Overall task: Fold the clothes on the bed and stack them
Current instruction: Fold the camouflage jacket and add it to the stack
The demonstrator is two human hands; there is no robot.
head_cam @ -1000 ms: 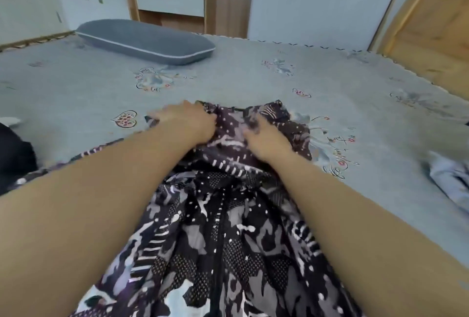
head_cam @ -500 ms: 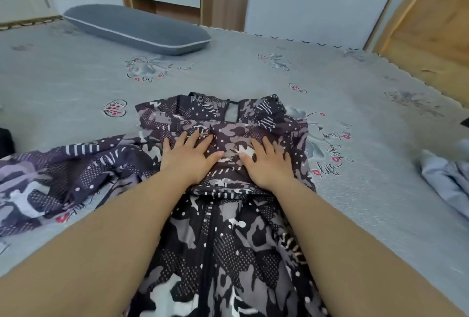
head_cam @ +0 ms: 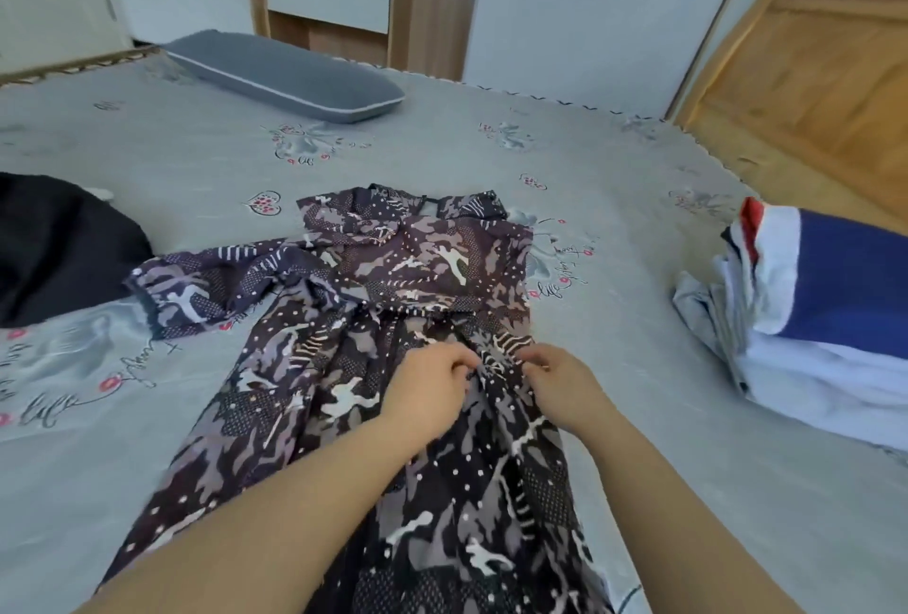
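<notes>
Left hand [head_cam: 432,387] and right hand [head_cam: 560,385], fingers curled, pinch patterned dress [head_cam: 412,279] at waist; bare bed [head_cam: 614,230] right, folded stack [head_cam: 830,319] at far-right edge.

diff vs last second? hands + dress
Both hands came back toward the person, from the neckline down to the waist. Half a second ago they lay flat on the bodice; now the left hand and right hand each pinch the patterned dress just below its waistband. The dress stays spread on the bed, one sleeve out to the left. The pillow has not moved.
</notes>
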